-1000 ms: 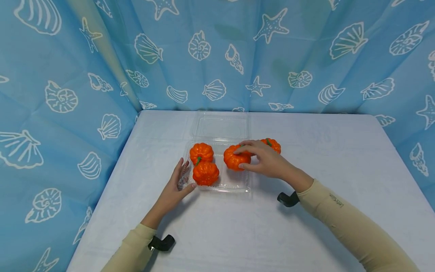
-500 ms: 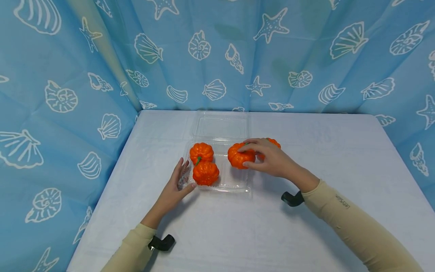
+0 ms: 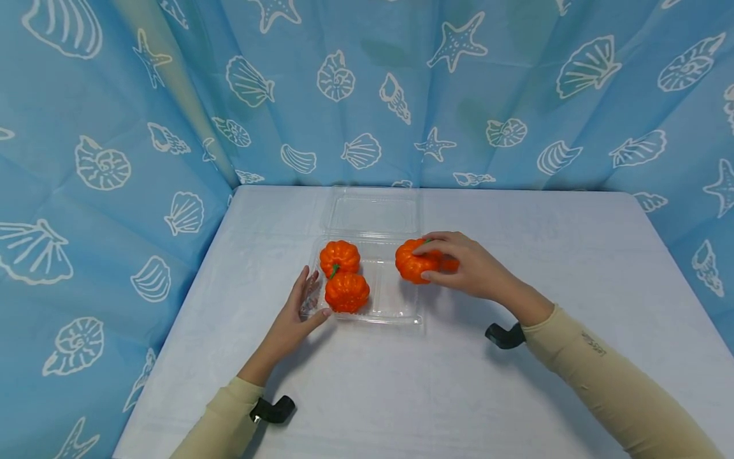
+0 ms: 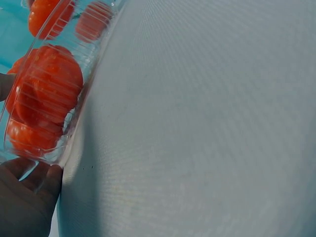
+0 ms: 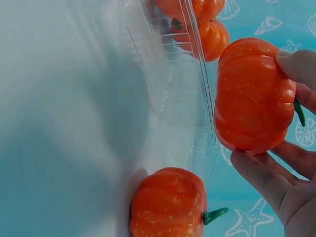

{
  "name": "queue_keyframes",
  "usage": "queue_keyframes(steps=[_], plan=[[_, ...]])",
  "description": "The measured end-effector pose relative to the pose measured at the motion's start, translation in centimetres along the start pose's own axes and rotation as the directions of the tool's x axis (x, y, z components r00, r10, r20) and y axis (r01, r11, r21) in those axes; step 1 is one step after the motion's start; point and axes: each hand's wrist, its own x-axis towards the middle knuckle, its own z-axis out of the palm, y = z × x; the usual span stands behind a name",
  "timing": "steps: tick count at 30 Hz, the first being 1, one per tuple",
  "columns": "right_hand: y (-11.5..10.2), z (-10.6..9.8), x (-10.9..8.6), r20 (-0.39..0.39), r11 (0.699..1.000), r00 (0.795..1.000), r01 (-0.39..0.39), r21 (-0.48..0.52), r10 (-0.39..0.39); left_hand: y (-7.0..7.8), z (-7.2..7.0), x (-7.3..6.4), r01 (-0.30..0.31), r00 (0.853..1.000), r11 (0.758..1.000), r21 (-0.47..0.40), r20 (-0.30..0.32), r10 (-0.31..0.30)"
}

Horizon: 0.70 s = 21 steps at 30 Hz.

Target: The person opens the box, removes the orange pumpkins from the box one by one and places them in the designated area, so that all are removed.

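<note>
My right hand (image 3: 478, 268) grips a toy orange pumpkin (image 5: 254, 94) with a green stem, thumb on one side and fingers on the other. It is held above the right edge of a clear plastic clamshell box (image 3: 392, 311). Two more pumpkins, a rear one (image 3: 339, 257) and a front one (image 3: 347, 293), lie in the box's left half. Another pumpkin (image 5: 168, 205) rests on the table just right of the box, mostly hidden behind my right hand in the head view. Against the box's left end, my left hand (image 3: 294, 324) rests with thumb and fingers spread.
The clear lid (image 3: 374, 213) lies folded back behind the box, towards the far table edge. A white cloth covers the table (image 3: 545, 255). Blue curtains (image 3: 367, 95) with shell and starfish prints hang behind it and along the left.
My right hand has moved rightward with the pumpkin, from over the box's right half to its right edge, covering more of the pumpkin on the table. The left hand stays in place.
</note>
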Motion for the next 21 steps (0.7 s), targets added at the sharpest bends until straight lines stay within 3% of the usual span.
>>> queue_keyframes(steps=[21], plan=[[2.1, -1.7, -2.3, -0.065, 0.999, 0.997, -0.047, -0.008, 0.046, 0.0, 0.1, 0.1, 0.009, 1.000, 1.000, 0.016, 0.000, -0.009]])
